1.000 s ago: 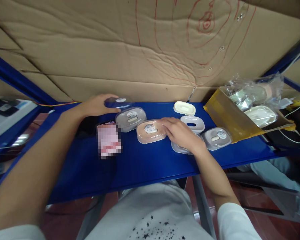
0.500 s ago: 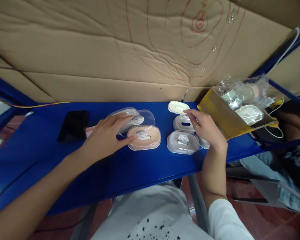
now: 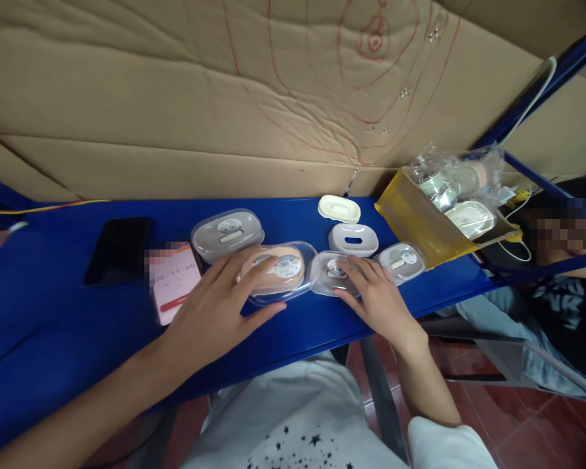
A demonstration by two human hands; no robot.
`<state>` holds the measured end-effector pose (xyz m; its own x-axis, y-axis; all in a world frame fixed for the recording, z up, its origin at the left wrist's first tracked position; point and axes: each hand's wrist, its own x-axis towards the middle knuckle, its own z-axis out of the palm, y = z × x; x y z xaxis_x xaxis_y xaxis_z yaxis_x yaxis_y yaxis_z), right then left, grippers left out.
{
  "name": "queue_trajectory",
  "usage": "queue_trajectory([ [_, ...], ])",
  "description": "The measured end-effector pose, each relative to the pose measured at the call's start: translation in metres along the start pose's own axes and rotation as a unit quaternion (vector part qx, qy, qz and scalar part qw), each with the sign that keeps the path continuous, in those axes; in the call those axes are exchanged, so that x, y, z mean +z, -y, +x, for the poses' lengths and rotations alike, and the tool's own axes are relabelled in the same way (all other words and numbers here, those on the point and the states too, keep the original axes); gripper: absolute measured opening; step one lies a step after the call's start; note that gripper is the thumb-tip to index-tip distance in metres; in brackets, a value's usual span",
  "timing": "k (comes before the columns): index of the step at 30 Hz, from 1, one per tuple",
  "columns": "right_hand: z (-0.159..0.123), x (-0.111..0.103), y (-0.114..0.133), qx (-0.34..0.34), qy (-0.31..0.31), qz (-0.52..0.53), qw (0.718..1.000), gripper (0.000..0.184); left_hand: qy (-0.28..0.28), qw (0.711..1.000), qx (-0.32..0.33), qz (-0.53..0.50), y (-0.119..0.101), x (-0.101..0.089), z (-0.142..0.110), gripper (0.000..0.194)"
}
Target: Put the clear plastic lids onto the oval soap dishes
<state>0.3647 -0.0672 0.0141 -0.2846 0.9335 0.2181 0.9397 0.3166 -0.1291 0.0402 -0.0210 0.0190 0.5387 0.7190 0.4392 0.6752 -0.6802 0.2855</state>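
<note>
My left hand [image 3: 229, 293] grips a clear oval plastic lid [image 3: 308, 255] by its left side, fingers over the top and thumb at the front. Under the lid sits a peach oval box [image 3: 264, 277] that looks like a soap box; whether the lid touches it I cannot tell. My right hand [image 3: 374, 293] is closed on the right end of a grey oval box [image 3: 328, 284] with a clear top and round label. Another grey box [image 3: 407, 273] lies just right of that hand. Behind stand a white oval piece with a slot [image 3: 339, 240] and a cream oval tray [image 3: 339, 208].
A lidded grey box [image 3: 208, 242] lies behind my left hand. Further left are a lit phone [image 3: 176, 286] and a dark phone [image 3: 120, 251]. A cardboard box [image 3: 410, 218] holds wrapped pieces at right. Cardboard [image 3: 151, 98] walls the back; another person [image 3: 561, 306] sits at right.
My left hand has brought the clear lid right and down over the peach box. My right hand has come from near the cream tray to the grey box, which sits further left.
</note>
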Motion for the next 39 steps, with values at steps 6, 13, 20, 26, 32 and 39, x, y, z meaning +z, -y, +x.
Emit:
queue_trajectory([
  [6, 0.062, 0.019, 0.015, 0.025, -0.023, -0.040, 0.999, 0.053, -0.002, 1.000, -0.013, -0.017, -0.001, -0.002, -0.016, 0.063],
  [13, 0.120, 0.013, -0.027, 0.074, 0.049, -0.085, 0.992, 0.048, 0.039, 0.999, 0.010, -0.008, -0.003, 0.012, -0.027, 0.063],
  [20, 0.105, 0.002, -0.061, 0.123, 0.118, -0.177, 0.969, 0.024, 0.036, 0.999, 0.014, 0.034, 0.000, 0.015, -0.028, 0.063],
  [26, 0.139, -0.010, -0.069, 0.081, 0.060, -0.210, 0.972, 0.036, 0.034, 0.999, 0.005, 0.036, 0.013, 0.013, -0.025, 0.062],
  [32, 0.188, 0.016, -0.085, 0.022, 0.103, -0.191, 0.976, 0.030, 0.011, 1.000, 0.007, 0.028, 0.018, 0.013, -0.023, 0.061],
  [39, 0.182, 0.020, -0.098, -0.006, 0.145, -0.136, 0.980, 0.038, 0.029, 0.999, -0.015, 0.004, 0.021, 0.016, -0.029, 0.065],
])
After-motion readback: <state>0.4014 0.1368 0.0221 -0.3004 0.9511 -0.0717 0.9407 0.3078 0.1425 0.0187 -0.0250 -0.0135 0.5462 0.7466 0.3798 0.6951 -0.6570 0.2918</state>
